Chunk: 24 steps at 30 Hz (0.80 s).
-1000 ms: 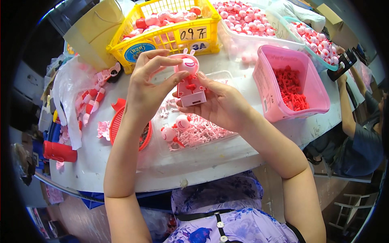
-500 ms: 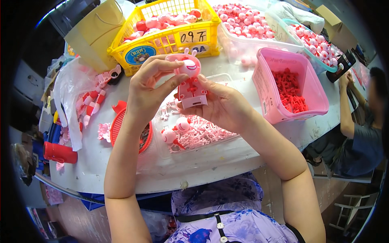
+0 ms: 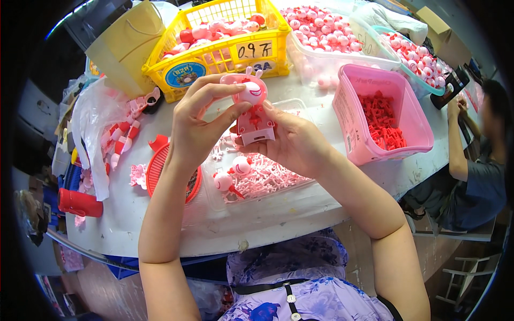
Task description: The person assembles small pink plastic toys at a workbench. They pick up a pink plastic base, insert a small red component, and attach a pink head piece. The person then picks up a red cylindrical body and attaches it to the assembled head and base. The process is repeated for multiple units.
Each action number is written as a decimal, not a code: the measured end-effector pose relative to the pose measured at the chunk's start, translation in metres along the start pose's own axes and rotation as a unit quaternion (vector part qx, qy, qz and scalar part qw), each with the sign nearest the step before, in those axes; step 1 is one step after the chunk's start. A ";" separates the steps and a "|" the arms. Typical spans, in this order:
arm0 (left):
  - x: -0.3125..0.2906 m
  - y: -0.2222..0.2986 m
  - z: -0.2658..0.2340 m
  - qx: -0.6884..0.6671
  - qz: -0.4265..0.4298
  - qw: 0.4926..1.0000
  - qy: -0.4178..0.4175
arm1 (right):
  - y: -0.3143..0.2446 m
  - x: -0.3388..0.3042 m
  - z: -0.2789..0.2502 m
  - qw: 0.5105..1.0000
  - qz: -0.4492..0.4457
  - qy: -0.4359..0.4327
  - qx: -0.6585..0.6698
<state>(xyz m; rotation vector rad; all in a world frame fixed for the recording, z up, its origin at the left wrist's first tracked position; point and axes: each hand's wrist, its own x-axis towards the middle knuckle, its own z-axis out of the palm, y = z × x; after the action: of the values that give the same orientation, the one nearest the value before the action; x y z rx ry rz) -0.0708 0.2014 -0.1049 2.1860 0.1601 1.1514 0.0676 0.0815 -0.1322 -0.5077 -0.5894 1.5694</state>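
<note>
Both hands are raised above the middle of the table, around a pink plastic toy shell (image 3: 259, 137) with two small ears on top. Its open side shows small red parts inside. My right hand (image 3: 300, 136) grips the lower half of the shell from the right, thumb along its edge. At the upper part, my left hand (image 3: 195, 115) pinches a pink-and-white ball (image 3: 250, 94) between thumb and fingers; the ball sits in the shell's rounded top. Below them, a clear tray (image 3: 214, 202) holds many small pink pieces, with two white-and-pink balls (image 3: 242, 165) on red stems lying on them.
A yellow basket (image 3: 214, 56) and a clear tub (image 3: 321, 67), both with balls, stand at the back. To the right are a pink bin (image 3: 348, 128) of red pieces and a teal-rimmed bowl (image 3: 425, 85). A red sieve (image 3: 155, 171) lies left. Another person (image 3: 476, 160) sits far right.
Both hands and the toy shell have shifted very slightly to the right. The grip on the ball and shell looks the same.
</note>
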 end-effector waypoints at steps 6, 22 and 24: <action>0.002 0.022 0.001 0.165 0.024 0.986 0.020 | -0.006 -0.001 0.007 0.997 -0.048 0.068 0.008; -0.009 0.017 0.014 0.164 -0.023 0.985 -0.053 | -0.009 0.001 0.002 0.998 -0.030 0.059 0.009; -0.010 0.021 0.016 0.165 -0.011 0.985 -0.046 | -0.010 0.002 -0.008 0.999 -0.027 0.036 0.029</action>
<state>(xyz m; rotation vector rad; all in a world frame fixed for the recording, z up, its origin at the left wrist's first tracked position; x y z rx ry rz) -0.0678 0.1732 -0.1056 2.5134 0.3563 1.0703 0.0802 0.0849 -0.1321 -0.4988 -0.4973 1.5057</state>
